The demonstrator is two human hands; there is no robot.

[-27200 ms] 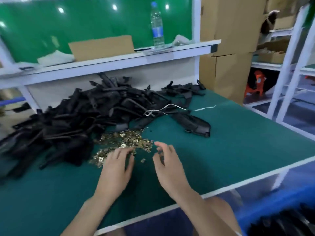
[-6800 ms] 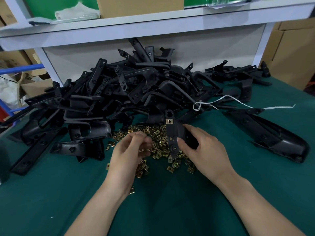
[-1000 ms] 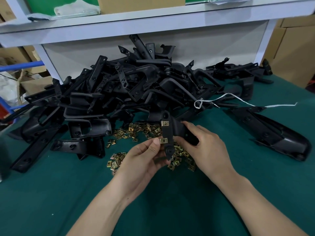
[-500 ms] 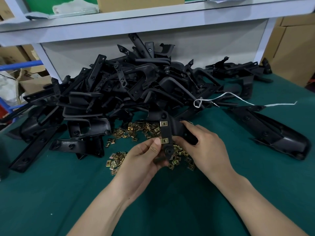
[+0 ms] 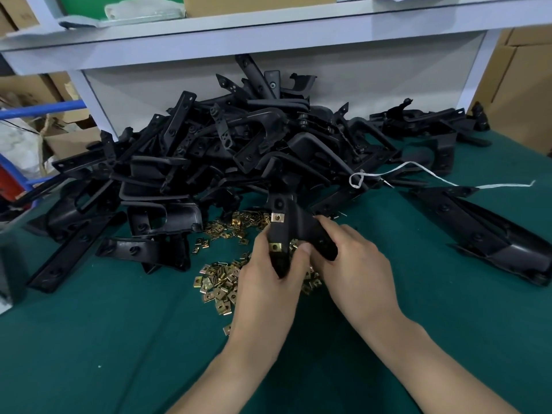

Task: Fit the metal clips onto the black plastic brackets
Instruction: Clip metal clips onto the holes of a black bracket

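Both hands hold one black plastic bracket (image 5: 291, 231) upright above the green table. Two brass metal clips sit on its left edge, an upper clip (image 5: 277, 217) and a lower clip (image 5: 275, 247). My left hand (image 5: 270, 282) grips the bracket's lower end, thumb beside the lower clip. My right hand (image 5: 349, 258) grips the bracket's right arm. Loose brass clips (image 5: 219, 286) lie scattered on the table under and left of my hands.
A big heap of black brackets (image 5: 239, 150) fills the table behind my hands, under a white shelf (image 5: 268, 34). A long black part (image 5: 490, 237) lies at the right with a white cord (image 5: 418, 171). Green table surface (image 5: 119, 339) lies in front. Cardboard boxes (image 5: 519, 94) stand at the right.
My left hand has closed round the bracket's lower end, its thumb moving up beside the lower clip. The bracket and my right hand have barely shifted.
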